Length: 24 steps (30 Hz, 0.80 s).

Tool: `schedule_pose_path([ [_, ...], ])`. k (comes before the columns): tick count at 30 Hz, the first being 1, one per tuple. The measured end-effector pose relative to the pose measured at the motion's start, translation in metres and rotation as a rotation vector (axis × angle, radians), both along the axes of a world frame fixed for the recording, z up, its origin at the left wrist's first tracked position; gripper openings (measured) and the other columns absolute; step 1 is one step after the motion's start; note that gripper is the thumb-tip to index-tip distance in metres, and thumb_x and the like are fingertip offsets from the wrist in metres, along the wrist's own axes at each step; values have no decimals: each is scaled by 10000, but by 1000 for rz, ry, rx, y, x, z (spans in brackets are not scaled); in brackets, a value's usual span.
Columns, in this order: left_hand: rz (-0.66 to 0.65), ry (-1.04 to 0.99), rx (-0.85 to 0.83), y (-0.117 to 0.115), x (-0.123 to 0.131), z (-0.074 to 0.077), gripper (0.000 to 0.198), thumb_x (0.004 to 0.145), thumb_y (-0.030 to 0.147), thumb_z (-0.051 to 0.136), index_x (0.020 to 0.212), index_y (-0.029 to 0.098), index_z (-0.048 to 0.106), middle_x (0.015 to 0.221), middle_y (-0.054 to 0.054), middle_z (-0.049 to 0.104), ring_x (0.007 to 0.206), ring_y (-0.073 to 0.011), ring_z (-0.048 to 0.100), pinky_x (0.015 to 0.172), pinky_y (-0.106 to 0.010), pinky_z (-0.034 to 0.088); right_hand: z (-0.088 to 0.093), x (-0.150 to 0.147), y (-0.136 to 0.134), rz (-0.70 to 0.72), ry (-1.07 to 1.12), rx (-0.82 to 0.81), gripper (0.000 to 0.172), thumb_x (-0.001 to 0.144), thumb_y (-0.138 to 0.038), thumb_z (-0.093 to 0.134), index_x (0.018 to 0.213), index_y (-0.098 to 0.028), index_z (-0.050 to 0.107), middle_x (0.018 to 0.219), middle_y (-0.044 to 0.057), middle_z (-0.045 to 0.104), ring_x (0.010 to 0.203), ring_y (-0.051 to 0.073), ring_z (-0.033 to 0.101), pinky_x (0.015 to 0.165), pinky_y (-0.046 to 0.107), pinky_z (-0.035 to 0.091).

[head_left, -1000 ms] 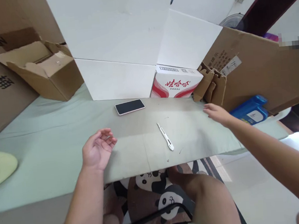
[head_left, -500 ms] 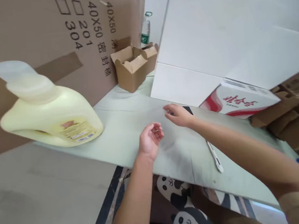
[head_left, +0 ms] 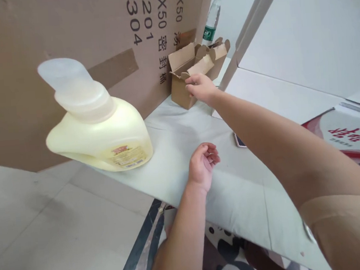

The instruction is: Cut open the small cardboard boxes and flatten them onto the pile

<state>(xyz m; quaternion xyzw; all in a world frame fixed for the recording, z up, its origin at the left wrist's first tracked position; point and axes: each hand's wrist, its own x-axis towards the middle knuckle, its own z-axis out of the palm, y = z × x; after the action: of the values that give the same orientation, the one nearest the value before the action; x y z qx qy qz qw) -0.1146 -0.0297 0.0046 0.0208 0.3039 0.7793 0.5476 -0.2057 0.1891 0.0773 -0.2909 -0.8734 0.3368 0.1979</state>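
A small open brown cardboard box (head_left: 180,89) stands at the back of the table, its flaps raised. My right hand (head_left: 202,87) is stretched out to its near right corner, fingers apart and slightly bent; whether they touch the cardboard I cannot tell. Palm turned inward, my left hand (head_left: 202,166) hovers over the pale table cover (head_left: 172,161), its fingers loosely curled and holding nothing. A large pale yellow jug (head_left: 104,133) with a translucent cap is on the table to the left.
Behind the small box are another brown box (head_left: 220,62) and a clear bottle (head_left: 212,20) with a green label. A large printed carton (head_left: 95,29) walls off the left. Partly under my right forearm lies a phone (head_left: 239,140). A red-and-white box (head_left: 353,132) stands at right.
My right hand has moved from beside the phone, away from me, to the small cardboard box. My left hand stays over the table, still loosely curled. The view has swung right.
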Motion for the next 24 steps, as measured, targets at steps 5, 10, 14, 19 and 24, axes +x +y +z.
schedule_pose_path([
  [5,257,82,-101,-7,5,1,130,660,316,609,687,210,541,640,12,487,570,-124,488,618,-281,403,-1,90,-47,1,157,3,149,845,-277,614,930,-166,667,1089,69,638,802,178,680,802,391,585],
  [10,811,349,-357,-18,0,0,65,776,220,496,721,225,460,703,26,472,698,-127,523,715,-249,400,2,251,-117,-57,213,-104,331,722,-396,794,842,-258,518,694,-33,604,583,140,563,559,286,497],
  [14,725,534,-168,-18,3,6,94,839,312,527,865,231,568,930,-13,618,980,-163,605,833,-256,428,5,371,-175,18,118,-1,182,821,-334,747,938,-285,616,760,9,723,634,178,661,576,307,543],
  [19,344,610,133,-3,34,24,311,810,475,605,925,207,713,999,-62,723,1024,-233,651,912,-319,485,8,447,-225,103,-63,147,117,937,-182,550,902,-289,583,1124,58,793,663,155,716,615,289,557],
  [24,158,862,118,11,67,36,376,737,518,712,904,185,762,865,-49,720,924,-251,660,842,-330,512,1,481,-229,140,-76,149,104,959,-287,532,965,-260,633,1455,116,614,954,197,745,715,318,573],
])
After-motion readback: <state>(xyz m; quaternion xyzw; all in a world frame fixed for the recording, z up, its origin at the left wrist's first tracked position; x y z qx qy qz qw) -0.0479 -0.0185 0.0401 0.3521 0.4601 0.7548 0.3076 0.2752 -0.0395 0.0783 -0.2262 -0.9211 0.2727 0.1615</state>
